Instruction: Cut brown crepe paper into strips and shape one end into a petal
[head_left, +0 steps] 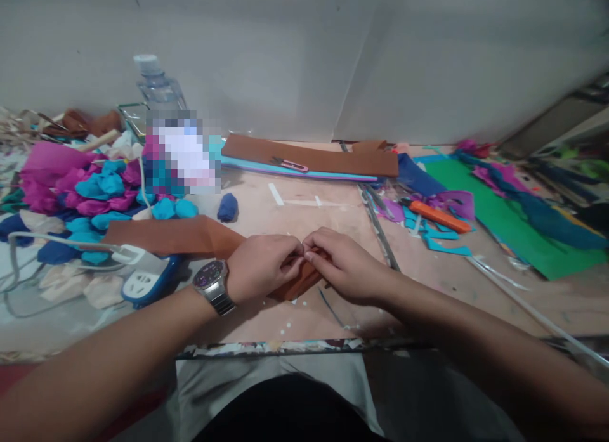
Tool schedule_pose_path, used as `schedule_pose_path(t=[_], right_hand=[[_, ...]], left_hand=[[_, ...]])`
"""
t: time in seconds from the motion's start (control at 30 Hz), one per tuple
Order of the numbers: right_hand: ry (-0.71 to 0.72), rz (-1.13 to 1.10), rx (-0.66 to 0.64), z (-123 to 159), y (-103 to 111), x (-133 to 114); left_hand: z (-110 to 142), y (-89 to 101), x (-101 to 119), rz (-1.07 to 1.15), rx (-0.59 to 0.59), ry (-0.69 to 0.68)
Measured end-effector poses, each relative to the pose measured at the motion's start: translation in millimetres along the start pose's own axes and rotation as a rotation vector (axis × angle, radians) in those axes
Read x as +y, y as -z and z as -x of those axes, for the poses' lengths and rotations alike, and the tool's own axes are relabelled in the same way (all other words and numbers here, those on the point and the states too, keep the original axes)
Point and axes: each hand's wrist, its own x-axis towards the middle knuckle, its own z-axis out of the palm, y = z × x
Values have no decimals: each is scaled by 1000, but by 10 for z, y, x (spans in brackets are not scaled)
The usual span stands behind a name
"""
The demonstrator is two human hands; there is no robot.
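Observation:
A long brown strip (174, 234), paper or thin fabric, runs from the left of the table to under my hands. My left hand (261, 264), with a watch (210, 277) on its wrist, pinches the strip near its right end. Right beside it, fingertips touching, my right hand (340, 261) is closed on the same end. The piece between them looks folded or gathered, and its lower part (297, 285) hangs below my fingers. My fingers hide the exact fold. A small dark blue bundle (228, 208) lies beyond my left hand.
Pink, blue and cream bundles (102, 182) pile up at left, by a power strip (145, 280) and a bottle (159, 90). Stacked strips (309, 156) with small snips (290, 165) lie behind. An orange cutter (440, 216) and green sheet (514, 220) are at right.

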Motion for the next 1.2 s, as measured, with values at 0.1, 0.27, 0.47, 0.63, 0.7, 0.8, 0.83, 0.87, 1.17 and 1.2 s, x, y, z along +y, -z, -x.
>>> schedule_pose_path(t=[0.1, 0.27, 0.47, 0.63, 0.7, 0.8, 0.83, 0.87, 1.17, 1.2], right_hand=[[7, -16, 24, -7, 13, 2], [34, 22, 2, -10, 23, -21], [-31, -53, -23, -6, -10, 9], [-23, -60, 21, -10, 12, 31], [-1, -48, 25, -11, 27, 32], [26, -24, 13, -10, 41, 31], [30, -21, 10, -10, 43, 31], [33, -23, 6, -10, 43, 31], [-7, -53, 37, -14, 58, 46], [1, -46, 30, -15, 63, 46]], left_hand=[[6, 8, -1, -6, 2, 28], [18, -17, -24, -38, -16, -19], [22, -22, -27, -28, 5, -69], [46, 32, -45, 64, 4, -45], [53, 47, -54, 62, 2, -29], [50, 48, -51, 54, 0, -26], [46, 45, -45, 52, -4, -25], [43, 42, -38, 51, -10, -22], [58, 71, -42, 87, -25, -21], [59, 74, -45, 78, -27, -7]])
